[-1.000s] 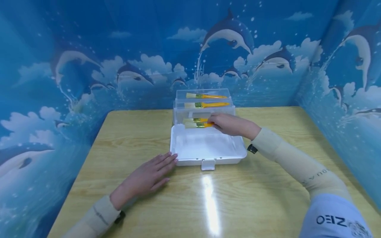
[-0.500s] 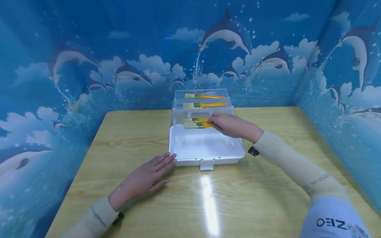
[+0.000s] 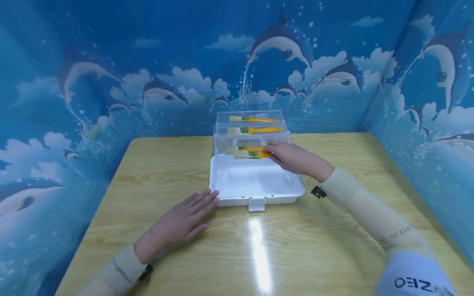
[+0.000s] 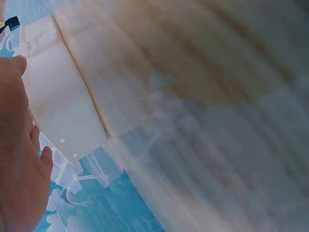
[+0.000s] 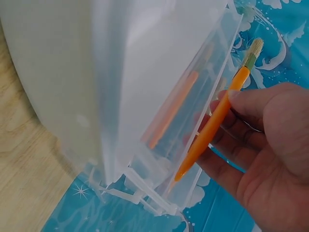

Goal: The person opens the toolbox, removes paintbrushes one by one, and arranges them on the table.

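Observation:
A white plastic box (image 3: 255, 181) stands with its lid and clear tiered trays (image 3: 222, 142) raised at the back. My right hand (image 3: 290, 156) pinches a paintbrush (image 3: 253, 155) by its orange handle, bristles toward the left. Between thumb and fingers the same paintbrush (image 5: 217, 118) shows in the right wrist view. Just behind it lies a second paintbrush (image 3: 242, 149); two more, a lower paintbrush (image 3: 255, 130) and an upper paintbrush (image 3: 255, 119), sit in the higher trays. With fingers straight, my left hand (image 3: 181, 220) touches the box's front left corner.
A front latch (image 3: 256, 204) hangs down from the box. The wooden table (image 3: 159, 172) ends at the back against a blue curtain (image 3: 185, 49) printed with dolphins. Much of the left wrist view is blurred.
My right hand has shifted slightly right, drawing the nearer paintbrush with it, off from the one behind. The left hand keeps its place on the box corner.

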Motion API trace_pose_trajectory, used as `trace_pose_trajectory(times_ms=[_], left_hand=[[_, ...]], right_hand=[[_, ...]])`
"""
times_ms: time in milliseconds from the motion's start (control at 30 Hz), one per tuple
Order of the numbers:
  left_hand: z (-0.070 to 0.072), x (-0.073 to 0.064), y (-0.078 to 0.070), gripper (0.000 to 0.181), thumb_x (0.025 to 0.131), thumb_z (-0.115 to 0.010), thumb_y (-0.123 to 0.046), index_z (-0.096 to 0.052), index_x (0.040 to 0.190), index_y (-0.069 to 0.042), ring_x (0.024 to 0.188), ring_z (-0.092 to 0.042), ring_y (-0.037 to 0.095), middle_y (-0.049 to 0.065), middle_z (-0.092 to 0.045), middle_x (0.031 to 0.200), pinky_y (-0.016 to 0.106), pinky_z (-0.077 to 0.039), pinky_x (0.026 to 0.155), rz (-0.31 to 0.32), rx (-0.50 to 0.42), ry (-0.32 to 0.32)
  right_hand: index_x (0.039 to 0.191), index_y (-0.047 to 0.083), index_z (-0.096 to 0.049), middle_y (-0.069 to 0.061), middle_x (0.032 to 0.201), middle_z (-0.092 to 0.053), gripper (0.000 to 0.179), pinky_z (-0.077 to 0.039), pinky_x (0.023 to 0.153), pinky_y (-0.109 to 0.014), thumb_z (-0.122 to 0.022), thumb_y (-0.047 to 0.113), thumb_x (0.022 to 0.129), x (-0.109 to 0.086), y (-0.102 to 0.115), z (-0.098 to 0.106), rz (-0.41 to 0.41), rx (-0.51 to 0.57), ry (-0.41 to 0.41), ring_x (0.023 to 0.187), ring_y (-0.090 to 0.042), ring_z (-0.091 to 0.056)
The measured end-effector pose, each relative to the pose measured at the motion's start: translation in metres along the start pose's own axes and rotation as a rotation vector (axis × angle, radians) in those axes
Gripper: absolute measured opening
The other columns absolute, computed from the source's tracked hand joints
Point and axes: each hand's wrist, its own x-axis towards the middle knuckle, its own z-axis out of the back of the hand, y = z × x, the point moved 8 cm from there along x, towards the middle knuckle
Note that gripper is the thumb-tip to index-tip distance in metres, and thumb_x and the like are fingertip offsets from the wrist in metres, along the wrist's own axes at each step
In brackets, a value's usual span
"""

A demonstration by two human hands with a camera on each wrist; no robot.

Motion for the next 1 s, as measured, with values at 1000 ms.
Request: trace_pose_trajectory(times_ms=[1000], left_hand=[[0.0,-0.001,0.001,0.069,0.106,-0.05,-0.035,-0.02,0.163,-0.011,0.157,-0.016,0.023,0.003,-0.013,0.171,0.043,-0.019,0.128,-0.02,0.019,-0.002]], right_hand=[[0.13,0.004,-0.064,-0.01,0.12,-0.064,0.027,-0.06,0.09,-0.042,-0.056,0.01,0.105,-0.013,-0.016,0.009,-0.054,0.024,-0.053,0.106,-0.024,-0.066]])
